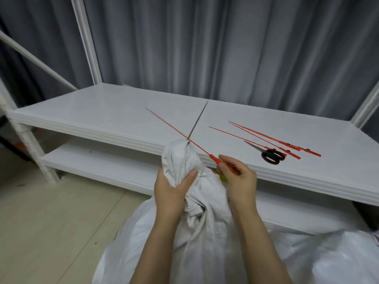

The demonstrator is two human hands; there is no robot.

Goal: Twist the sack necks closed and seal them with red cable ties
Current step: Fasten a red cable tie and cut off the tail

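Note:
A white woven sack (207,238) stands in front of me, its neck (180,158) twisted into a bunch. My left hand (171,187) grips that neck from the left, thumb across the cloth. My right hand (240,177) pinches the head end of a long red cable tie (178,131), whose thin tail slants up and left past the top of the neck. Three more red cable ties (264,138) lie on the white shelf top to the right.
Black-handled scissors (270,154) lie on the white shelf top (114,111) among the spare ties. A lower shelf (98,160) sits beneath, with white uprights and a grey curtain behind. Another white sack (328,259) bulges at the lower right. Pale floor (51,222) lies to the left.

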